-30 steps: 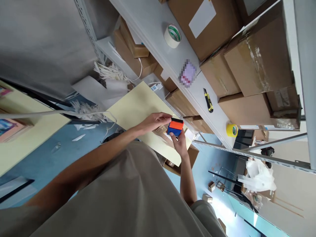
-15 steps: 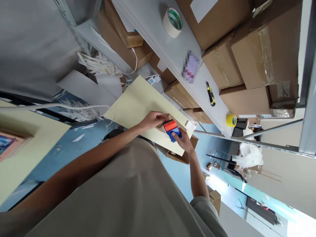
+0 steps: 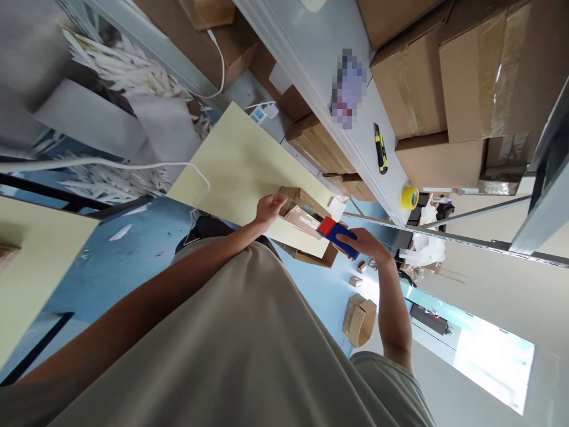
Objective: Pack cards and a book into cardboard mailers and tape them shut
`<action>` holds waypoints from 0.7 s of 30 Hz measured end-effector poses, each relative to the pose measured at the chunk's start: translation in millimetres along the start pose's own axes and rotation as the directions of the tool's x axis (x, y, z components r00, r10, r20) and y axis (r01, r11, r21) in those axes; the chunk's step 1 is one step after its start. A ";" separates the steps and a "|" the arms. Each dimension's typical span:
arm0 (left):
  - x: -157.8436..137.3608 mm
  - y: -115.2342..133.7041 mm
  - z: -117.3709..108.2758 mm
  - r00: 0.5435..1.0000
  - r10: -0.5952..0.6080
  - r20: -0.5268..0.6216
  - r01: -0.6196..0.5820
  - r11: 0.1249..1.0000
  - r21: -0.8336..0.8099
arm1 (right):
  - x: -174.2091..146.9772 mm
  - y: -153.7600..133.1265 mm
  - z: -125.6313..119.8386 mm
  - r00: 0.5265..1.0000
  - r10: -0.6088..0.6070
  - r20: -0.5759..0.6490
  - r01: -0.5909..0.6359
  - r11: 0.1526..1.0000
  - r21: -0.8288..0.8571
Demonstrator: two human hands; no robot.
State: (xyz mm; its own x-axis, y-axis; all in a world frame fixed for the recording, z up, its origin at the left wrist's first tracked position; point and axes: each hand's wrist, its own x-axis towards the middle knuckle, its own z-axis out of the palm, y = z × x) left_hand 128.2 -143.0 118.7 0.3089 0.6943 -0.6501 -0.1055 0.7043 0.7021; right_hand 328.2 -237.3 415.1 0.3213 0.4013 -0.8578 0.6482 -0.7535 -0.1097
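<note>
Head camera: the right hand (image 3: 367, 243) has its fingers wrapped around a tape dispenser (image 3: 344, 238), thumb pressed against the blue casing. The left hand (image 3: 269, 209) is half curled, thumb and forefinger tips drawn together at the left end of a cardboard box (image 3: 306, 209); whether they pinch something thin or merely touch the box, I cannot tell.

The tape dispenser is blue along the body and bright red at the front, tilted, its red end at the right-hand end of the box; contact between the two is unclear. The box lies on the pale yellow tabletop (image 3: 235, 154), plain brown, with a glossy clear strip along its near side that catches the light.

On the grey shelf (image 3: 311, 47) lie a black-and-yellow cutter (image 3: 380, 151), a yellow tape roll (image 3: 409, 197) and a purplish item (image 3: 349, 89) whose surface is pixelated, hiding any print. Below it, a white label (image 3: 281, 77) on a brown carton and a blue-and-white sticker (image 3: 258, 114) are too small to read.
</note>
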 end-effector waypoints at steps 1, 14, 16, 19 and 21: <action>2.3 -2.6 2.5 1.000 -0.005 -0.006 0.005 1.000 -0.011 | -1.7 -9.7 -3.6 1.000 0.004 -0.022 -0.004 1.000 -0.011; 24.9 -32.9 22.1 0.995 -0.071 -0.071 0.079 0.988 0.130 | 24.3 -125.0 0.7 0.988 -0.024 -0.151 -0.034 0.927 -0.372; 27.2 -38.4 24.8 0.995 -0.070 -0.075 0.081 0.983 0.165 | 27.2 -129.6 1.7 0.990 -0.008 -0.142 -0.050 0.916 -0.398; 29.8 -45.8 29.9 0.997 -0.051 -0.064 0.064 0.974 0.216 | 31.1 -132.5 2.8 0.993 0.006 -0.118 -0.054 0.913 -0.404; 31.3 -51.4 32.6 0.999 -0.022 -0.050 0.033 0.967 0.252 | 34.5 -132.1 3.4 0.993 0.000 -0.118 -0.050 0.906 -0.420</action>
State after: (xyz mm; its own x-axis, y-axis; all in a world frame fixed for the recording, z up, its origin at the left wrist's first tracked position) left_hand 174.1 -162.3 71.8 0.2632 0.6855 -0.6788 0.1462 0.6671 0.7305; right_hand 251.3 -125.7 398.3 0.4004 0.4600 -0.7925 0.8614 -0.4839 0.1543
